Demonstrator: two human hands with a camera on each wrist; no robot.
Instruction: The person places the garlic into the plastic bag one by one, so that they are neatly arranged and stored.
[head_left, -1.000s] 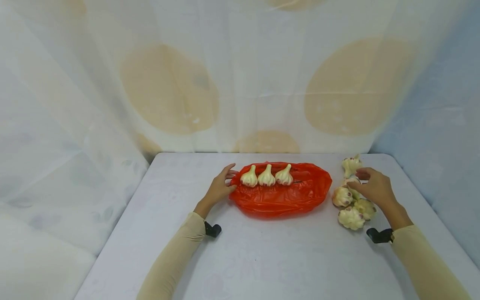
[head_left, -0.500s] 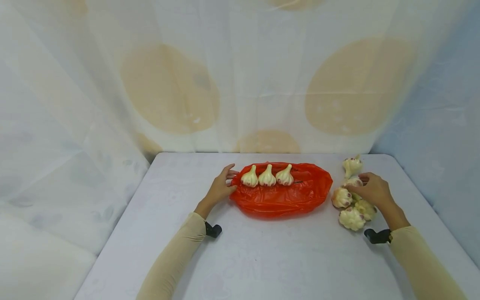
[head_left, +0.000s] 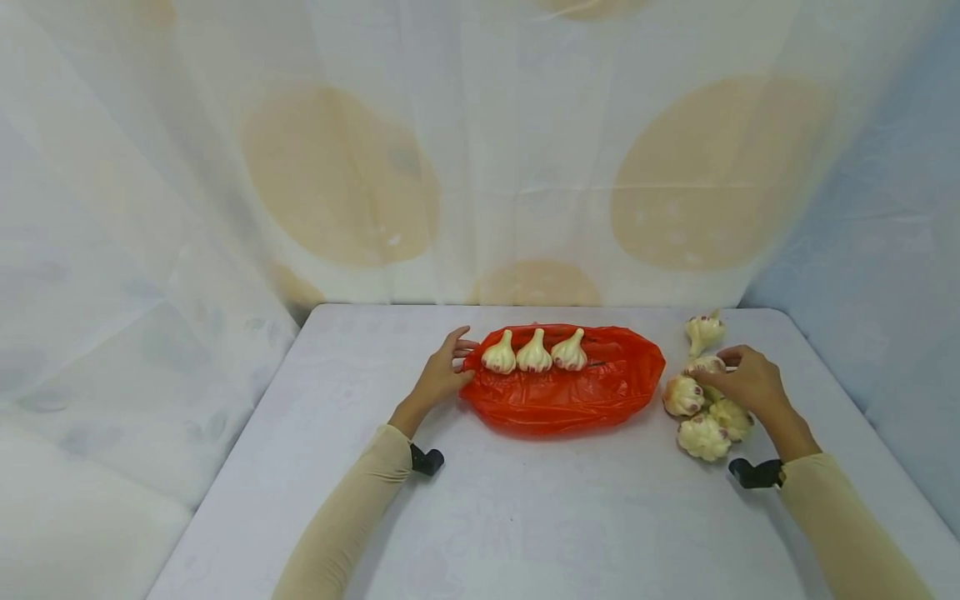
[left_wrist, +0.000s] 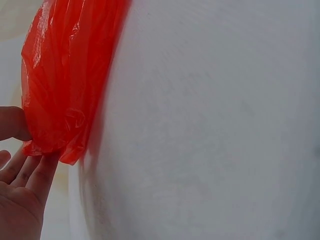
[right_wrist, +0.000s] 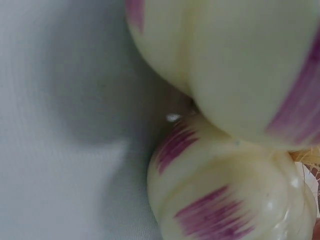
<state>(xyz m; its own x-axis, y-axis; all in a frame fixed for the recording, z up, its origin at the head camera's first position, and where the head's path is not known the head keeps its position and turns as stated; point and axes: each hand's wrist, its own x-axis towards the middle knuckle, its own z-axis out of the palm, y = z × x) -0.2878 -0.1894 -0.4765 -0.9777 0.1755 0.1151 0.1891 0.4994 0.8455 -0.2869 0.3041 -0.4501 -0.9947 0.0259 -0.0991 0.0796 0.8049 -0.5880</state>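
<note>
In the head view a red plastic bag lies spread on the table, with three garlic bulbs in a row on its far part. My left hand holds the bag's left end; the left wrist view has the thumb on one side of the red plastic and fingers behind it. At the right, my right hand has thumb and fingertips about a garlic bulb within a small heap. Close up, the right wrist view is filled by purple-streaked garlic bulbs; the right fingers are mostly hidden there.
Around the right hand lie more garlic bulbs: one at the back, one at the left and one in front. The white table ends at a curtain with tan spots.
My right hand has shifted slightly toward me and lowered its fingers about a garlic bulb in the heap, then stayed there. The left hand and the bag are unmoved.
</note>
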